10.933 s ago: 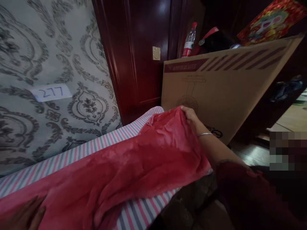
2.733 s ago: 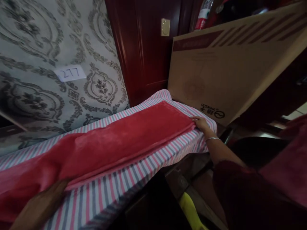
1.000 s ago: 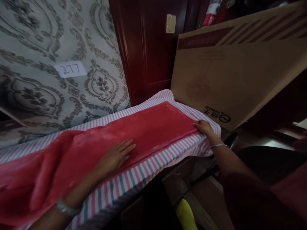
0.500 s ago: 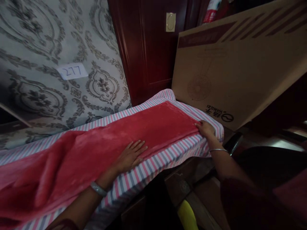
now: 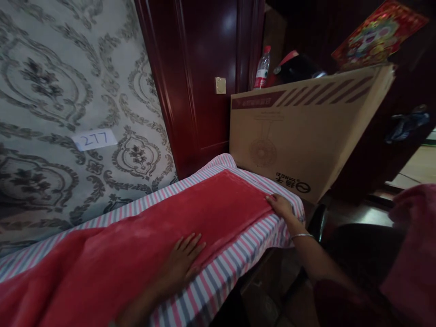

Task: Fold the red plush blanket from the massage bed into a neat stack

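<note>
A red fleece blanket (image 5: 190, 213), folded into a long strip, lies on a surface covered by a pink, white and grey striped cloth (image 5: 218, 277). My left hand (image 5: 182, 261) lies flat on the blanket's near edge, fingers stretched out and apart. My right hand (image 5: 281, 206), a bangle on its wrist, rests on the blanket's far right corner with its fingers closed on the fabric edge.
A large cardboard box (image 5: 306, 131) stands just behind the blanket's right end. Dark red wooden panelling (image 5: 200, 81) and patterned wallpaper with a paper label "277" (image 5: 94, 139) rise behind. A plastic bottle (image 5: 261, 70) stands behind the box. More pink fabric (image 5: 413, 245) hangs at the right.
The view has tilted up and shifted, so the box top and bottle show again. My left hand stays flat on the blanket's near edge; my right hand still holds the far corner.
</note>
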The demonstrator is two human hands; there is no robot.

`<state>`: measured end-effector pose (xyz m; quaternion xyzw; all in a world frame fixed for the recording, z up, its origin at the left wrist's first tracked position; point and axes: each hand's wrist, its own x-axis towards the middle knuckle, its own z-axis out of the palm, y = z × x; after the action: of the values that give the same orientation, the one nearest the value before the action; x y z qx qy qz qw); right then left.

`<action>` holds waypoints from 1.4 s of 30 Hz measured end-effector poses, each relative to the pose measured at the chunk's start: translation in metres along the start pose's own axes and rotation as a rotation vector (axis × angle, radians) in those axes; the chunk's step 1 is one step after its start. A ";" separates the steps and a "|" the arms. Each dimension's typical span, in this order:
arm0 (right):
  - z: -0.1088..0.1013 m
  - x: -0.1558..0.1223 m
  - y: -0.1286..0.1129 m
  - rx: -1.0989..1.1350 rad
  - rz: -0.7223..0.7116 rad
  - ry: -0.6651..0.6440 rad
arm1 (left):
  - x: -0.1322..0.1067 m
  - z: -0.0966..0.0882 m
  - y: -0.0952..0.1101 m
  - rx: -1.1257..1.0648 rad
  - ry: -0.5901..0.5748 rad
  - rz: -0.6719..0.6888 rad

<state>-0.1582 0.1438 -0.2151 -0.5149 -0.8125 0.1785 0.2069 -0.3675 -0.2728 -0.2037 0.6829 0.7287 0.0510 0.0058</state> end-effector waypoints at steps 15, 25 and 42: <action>0.030 0.004 0.025 0.166 0.045 0.187 | 0.312 -0.066 -0.120 -0.110 0.077 -0.490; 0.028 0.000 0.027 0.232 0.081 0.176 | 0.421 -0.024 -0.148 -0.205 -0.006 -0.513; -0.009 0.068 0.026 0.546 -0.012 0.391 | 0.493 -0.061 -0.114 -0.044 0.330 -0.495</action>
<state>-0.1602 0.2174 -0.2105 -0.4600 -0.6826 0.2863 0.4904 -0.5189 0.2072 -0.1220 0.4664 0.8630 0.1741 -0.0857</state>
